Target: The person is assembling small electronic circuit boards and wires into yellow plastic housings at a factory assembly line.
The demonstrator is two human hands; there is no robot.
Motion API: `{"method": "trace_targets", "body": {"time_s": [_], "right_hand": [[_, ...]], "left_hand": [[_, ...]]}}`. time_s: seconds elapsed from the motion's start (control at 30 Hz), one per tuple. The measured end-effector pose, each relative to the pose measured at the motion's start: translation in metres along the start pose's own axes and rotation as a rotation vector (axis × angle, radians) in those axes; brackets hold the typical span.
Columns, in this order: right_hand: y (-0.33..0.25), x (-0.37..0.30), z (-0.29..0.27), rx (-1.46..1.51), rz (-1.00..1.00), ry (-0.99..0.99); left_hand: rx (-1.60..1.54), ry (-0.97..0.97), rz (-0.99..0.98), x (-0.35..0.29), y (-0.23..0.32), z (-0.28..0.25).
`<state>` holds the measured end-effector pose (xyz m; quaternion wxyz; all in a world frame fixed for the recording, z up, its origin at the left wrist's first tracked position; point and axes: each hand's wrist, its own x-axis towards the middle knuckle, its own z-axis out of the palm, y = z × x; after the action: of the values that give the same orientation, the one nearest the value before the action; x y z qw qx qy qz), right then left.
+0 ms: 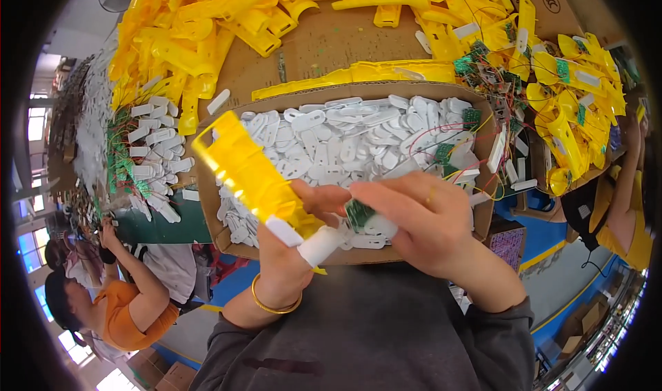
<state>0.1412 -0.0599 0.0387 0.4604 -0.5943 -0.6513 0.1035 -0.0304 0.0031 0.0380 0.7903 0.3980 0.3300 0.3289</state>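
My left hand is closed round a long yellow plastic shell, which tilts up to the left. A white wrap covers its thumb. Against the shell's lower end sits a small white block. Just to the right, my right hand pinches a small green circuit board close to the left fingertips. A rounded white plastic piece shows beneath the right fingers; whether they hold it too, I cannot tell. Both hands are over a cardboard box full of white oval plastic pieces.
Yellow shells are heaped at the far left. More shells with wired boards lie at the right, near tangled wires. White blocks and green boards lie left of the box. People sit at the left and right.
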Motion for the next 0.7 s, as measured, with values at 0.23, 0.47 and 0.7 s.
{"method": "trace_targets", "body": {"time_s": [0.23, 0.47, 0.7], "right_hand": [[-0.001, -0.005, 0.027, 0.027, 0.076, 0.019], [-0.007, -0.005, 0.039, -0.021, 0.261, 0.001], [-0.011, -0.005, 0.026, 0.028, 0.181, -0.031]], "left_hand": [[0.285, 0.009, 0.178, -0.007, -0.002, -0.016], [0.351, 0.132, 0.208, -0.002, -0.014, -0.02], [0.286, 0.199, 0.146, 0.007, -0.012, -0.018]]}}
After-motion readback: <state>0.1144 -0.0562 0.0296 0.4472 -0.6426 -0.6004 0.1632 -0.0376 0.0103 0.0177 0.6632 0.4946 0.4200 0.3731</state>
